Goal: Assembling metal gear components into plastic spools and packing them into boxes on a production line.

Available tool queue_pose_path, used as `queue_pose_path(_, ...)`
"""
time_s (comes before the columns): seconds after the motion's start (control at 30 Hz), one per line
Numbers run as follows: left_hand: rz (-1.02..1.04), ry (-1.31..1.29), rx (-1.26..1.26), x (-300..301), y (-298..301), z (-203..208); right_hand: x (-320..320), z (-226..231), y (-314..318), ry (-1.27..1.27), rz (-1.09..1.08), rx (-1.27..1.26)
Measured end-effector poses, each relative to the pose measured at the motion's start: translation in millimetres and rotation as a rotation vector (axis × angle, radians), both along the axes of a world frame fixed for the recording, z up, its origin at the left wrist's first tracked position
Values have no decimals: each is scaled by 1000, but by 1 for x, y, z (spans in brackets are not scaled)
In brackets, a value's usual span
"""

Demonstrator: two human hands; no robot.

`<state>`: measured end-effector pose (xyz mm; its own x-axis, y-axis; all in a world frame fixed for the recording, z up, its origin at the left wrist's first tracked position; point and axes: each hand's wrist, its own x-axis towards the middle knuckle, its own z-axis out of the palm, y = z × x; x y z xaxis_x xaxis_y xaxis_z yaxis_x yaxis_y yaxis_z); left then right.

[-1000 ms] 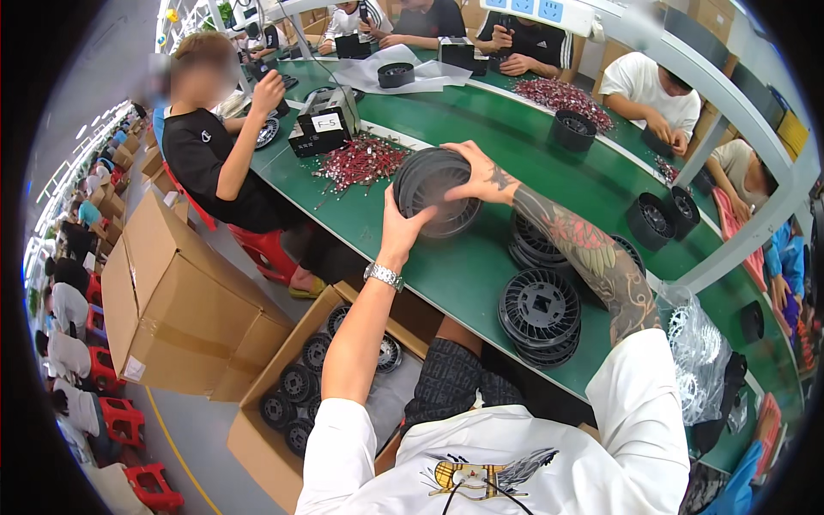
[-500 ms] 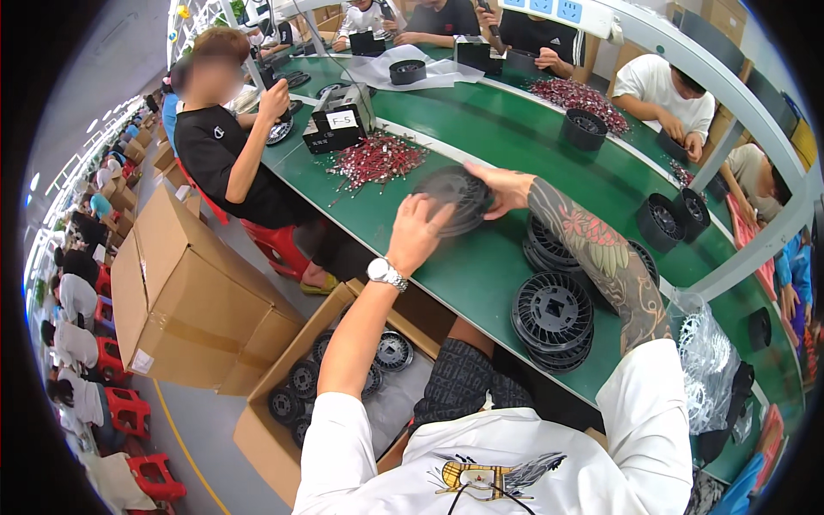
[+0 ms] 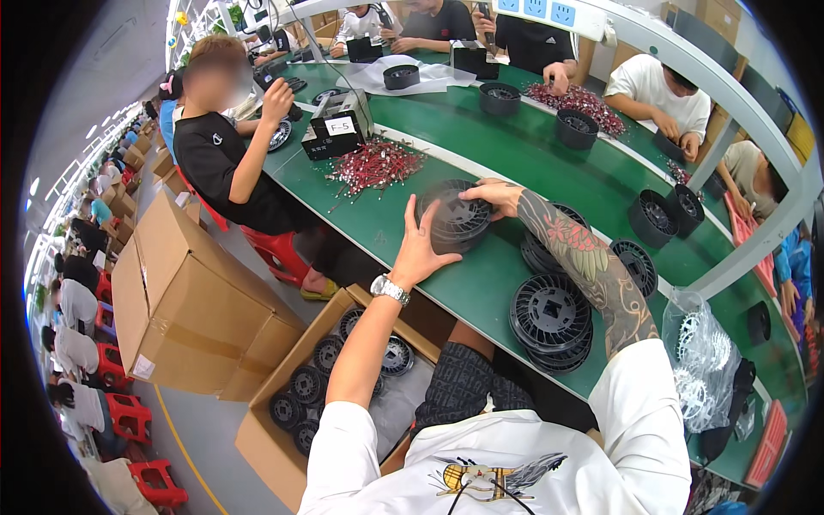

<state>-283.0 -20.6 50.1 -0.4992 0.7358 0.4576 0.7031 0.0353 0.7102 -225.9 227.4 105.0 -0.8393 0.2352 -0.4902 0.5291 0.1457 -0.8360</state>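
A black spoked wheel (image 3: 468, 225), partly blurred, is tilted just above the green table. My right hand (image 3: 498, 197) grips its far right rim, fingers closed over the edge. At its near left side is my left hand (image 3: 418, 255), fingers and thumb spread wide beside the rim; whether they touch it is hard to tell. To the right stands a stack of similar black wheels (image 3: 551, 311). Behind it, more stacked wheels (image 3: 539, 251) are partly hidden by my right forearm, and another wheel (image 3: 633, 264) lies beyond that arm.
A pile of red wires (image 3: 375, 167) lies beside a black box-shaped device (image 3: 336, 126). An open carton (image 3: 257, 421) below holds several wheels; a closed carton (image 3: 193, 300) stands left. A clear bag of silver parts (image 3: 705, 360) is at right. Co-workers sit around the table.
My left hand has slid off the wheel's face to its near left side, and its fingers have spread. My right hand keeps its grip. Across the table, a wheel now stands before a co-worker.
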Motion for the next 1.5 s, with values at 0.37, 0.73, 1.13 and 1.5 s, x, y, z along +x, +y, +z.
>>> queue_pose_path(0.37, 149, 248, 20, 0, -9, -9, 29, 47, 10, -44, 261, 345)
queue_pose_path(0.73, -249, 232, -42, 180, -44, -2, 124, 25, 117, -296, 320, 96)
queue_pose_path(1.13, 55, 357, 31, 185, -19, -25, 124, 36, 102, -459, 248, 280)
queue_pose_path(1.5, -50, 406, -50, 137, -9, -14, 142, 2, 141, -228, 118, -147)
